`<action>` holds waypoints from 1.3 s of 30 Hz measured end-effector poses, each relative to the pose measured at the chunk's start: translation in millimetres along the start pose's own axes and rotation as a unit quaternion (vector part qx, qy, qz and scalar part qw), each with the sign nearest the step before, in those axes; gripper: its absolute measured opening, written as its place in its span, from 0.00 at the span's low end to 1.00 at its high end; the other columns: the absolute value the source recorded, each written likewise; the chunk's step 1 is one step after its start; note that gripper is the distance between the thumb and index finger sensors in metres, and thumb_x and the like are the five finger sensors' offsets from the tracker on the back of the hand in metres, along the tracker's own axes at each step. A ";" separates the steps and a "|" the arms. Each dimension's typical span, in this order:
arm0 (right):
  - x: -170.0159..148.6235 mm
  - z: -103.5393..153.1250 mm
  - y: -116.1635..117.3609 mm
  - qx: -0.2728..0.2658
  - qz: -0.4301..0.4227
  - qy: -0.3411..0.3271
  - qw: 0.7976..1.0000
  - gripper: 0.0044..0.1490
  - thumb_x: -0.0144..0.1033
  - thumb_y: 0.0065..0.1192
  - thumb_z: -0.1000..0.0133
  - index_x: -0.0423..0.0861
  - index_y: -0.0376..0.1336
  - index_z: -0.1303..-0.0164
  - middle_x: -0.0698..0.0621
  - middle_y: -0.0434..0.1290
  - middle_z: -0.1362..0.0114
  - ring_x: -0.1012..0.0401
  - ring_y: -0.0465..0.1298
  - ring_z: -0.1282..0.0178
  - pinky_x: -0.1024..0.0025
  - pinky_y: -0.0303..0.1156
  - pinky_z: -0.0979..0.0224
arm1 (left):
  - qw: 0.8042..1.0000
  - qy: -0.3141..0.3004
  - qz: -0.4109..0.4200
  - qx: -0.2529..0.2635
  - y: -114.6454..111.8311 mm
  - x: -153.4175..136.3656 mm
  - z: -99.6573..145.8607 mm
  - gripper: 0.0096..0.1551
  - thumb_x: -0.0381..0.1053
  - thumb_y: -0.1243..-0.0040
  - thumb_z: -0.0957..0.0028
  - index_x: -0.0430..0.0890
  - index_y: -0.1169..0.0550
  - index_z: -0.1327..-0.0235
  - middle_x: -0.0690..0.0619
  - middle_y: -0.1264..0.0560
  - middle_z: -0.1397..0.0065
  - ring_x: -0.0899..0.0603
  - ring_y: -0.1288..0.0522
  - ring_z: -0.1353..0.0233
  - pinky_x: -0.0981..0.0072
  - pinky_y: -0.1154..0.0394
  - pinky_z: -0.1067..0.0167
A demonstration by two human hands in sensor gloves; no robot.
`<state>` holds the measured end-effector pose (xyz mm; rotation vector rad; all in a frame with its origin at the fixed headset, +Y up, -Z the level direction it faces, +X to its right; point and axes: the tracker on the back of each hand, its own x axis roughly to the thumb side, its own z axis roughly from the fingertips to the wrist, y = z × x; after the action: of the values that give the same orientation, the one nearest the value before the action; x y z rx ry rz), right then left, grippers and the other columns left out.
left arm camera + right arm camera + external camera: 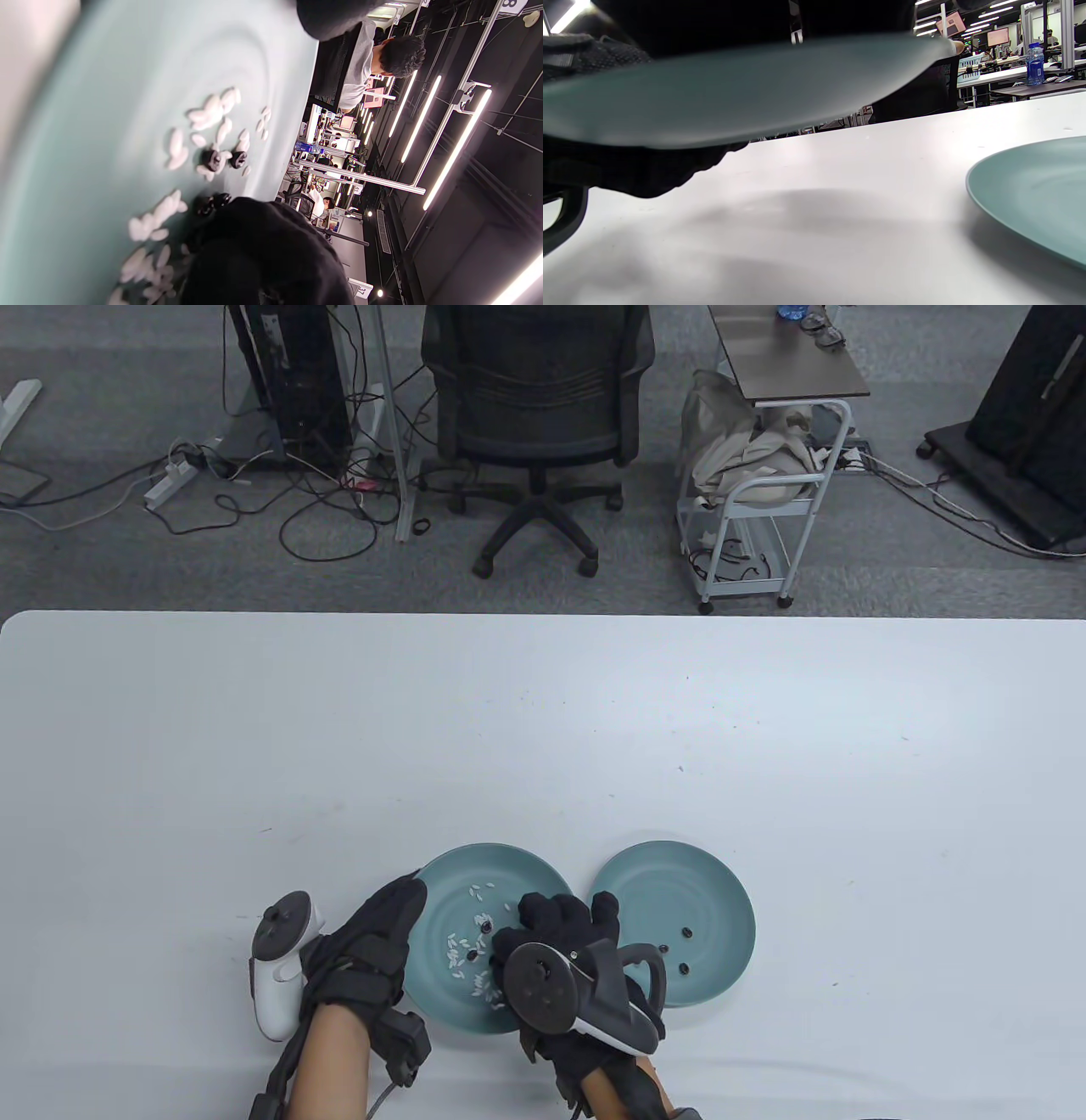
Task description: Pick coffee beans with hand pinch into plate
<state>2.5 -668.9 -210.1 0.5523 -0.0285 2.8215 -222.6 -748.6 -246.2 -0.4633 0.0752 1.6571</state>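
Note:
Two teal plates lie near the table's front edge. The left plate [475, 891] holds white grains and a few dark coffee beans [212, 160]. My left hand [382, 937] grips its left rim. In the right wrist view the plate's underside [734, 97] hangs tilted above the table, with that glove [628, 169] beneath it. My right hand [543, 920] curls down over the left plate. Its fingertips [237, 220] pinch at a coffee bean [210, 203]. The right plate [721, 916] holds three coffee beans [685, 933].
The plates nearly touch at their inner rims. White table [543, 729] stretches beyond and to both sides of them. An office chair [534, 407] and a white cart [764, 500] stand on the floor past the far edge.

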 end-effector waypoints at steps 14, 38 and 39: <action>7.6 1.5 2.0 -0.009 0.042 -0.004 0.999 0.23 0.43 0.68 0.45 0.51 0.71 0.40 0.43 0.64 0.22 0.40 0.64 0.23 0.24 0.50 0.24 | 1.000 0.005 0.004 -0.009 -0.9 0.4 0.7 0.31 0.52 0.53 0.27 0.40 0.36 0.15 0.35 0.21 0.32 0.36 0.17 0.42 0.48 0.17 0.48; 8.9 -2.6 7.0 0.003 0.035 -0.016 0.999 0.25 0.45 0.67 0.48 0.41 0.70 0.47 0.45 0.65 0.24 0.41 0.65 0.24 0.24 0.51 0.24 | 1.000 0.000 -0.019 -0.014 -1.2 2.3 -1.2 0.31 0.52 0.53 0.27 0.40 0.36 0.15 0.35 0.21 0.33 0.36 0.16 0.43 0.48 0.16 0.49; 7.8 -3.0 6.7 0.006 0.032 -0.016 0.999 0.25 0.45 0.67 0.48 0.41 0.70 0.47 0.45 0.65 0.24 0.41 0.65 0.24 0.24 0.51 0.24 | 1.000 0.000 -0.022 -0.010 -1.0 2.6 -0.9 0.31 0.52 0.53 0.27 0.40 0.36 0.15 0.35 0.21 0.33 0.36 0.16 0.43 0.48 0.16 0.49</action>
<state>-7.3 -673.2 -209.7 0.6089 -0.0346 2.8759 -221.6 -746.3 -247.7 -0.4769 0.0486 1.6160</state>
